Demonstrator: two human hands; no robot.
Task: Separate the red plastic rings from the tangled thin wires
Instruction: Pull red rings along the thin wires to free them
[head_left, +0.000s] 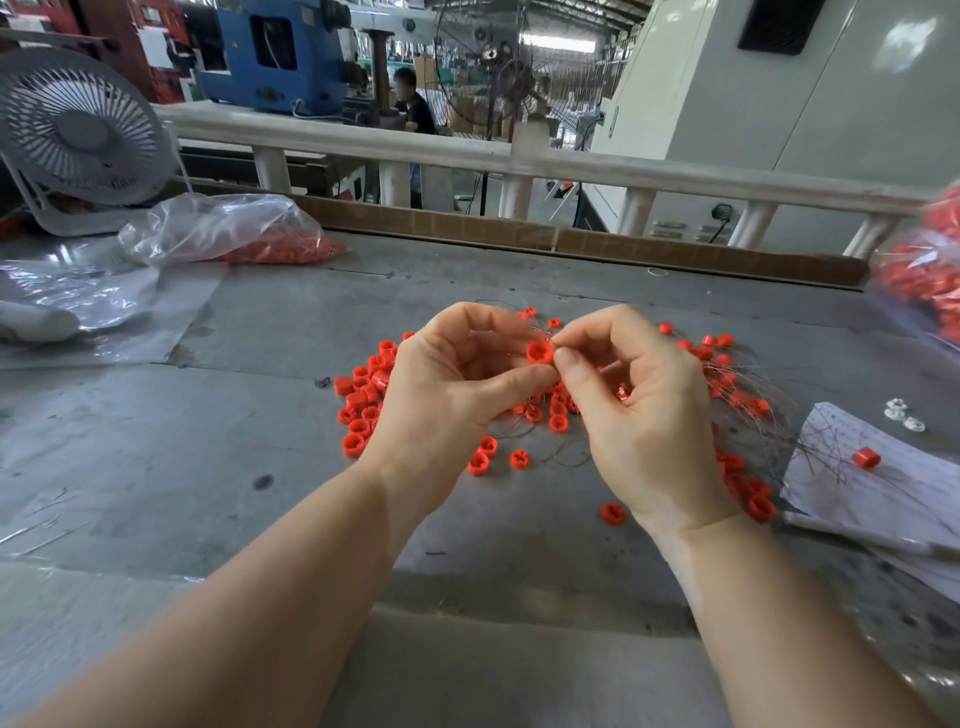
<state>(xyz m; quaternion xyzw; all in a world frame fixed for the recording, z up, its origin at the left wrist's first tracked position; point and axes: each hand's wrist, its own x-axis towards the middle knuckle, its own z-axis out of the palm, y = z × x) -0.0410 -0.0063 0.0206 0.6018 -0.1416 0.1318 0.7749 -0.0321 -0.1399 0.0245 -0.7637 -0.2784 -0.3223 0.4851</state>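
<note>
Both hands are raised over the grey table (260, 415). My left hand (447, 395) pinches one red plastic ring (540, 353) between thumb and fingertips. My right hand (639, 410) pinches a thin wire (551, 340) right at that ring, fingers curled. Several loose red rings (363, 405) lie scattered under and around the hands. A tangle of thin wires (753, 400) with rings caught in it spreads to the right, partly hidden behind my right hand.
A clear plastic bag of red rings (249, 234) lies at the back left beside a white fan (83, 130). Another bag of rings (924, 280) sits at the right edge. Paper sheets (893, 483) with one ring on them lie front right. A railing (467, 150) borders the table's far side.
</note>
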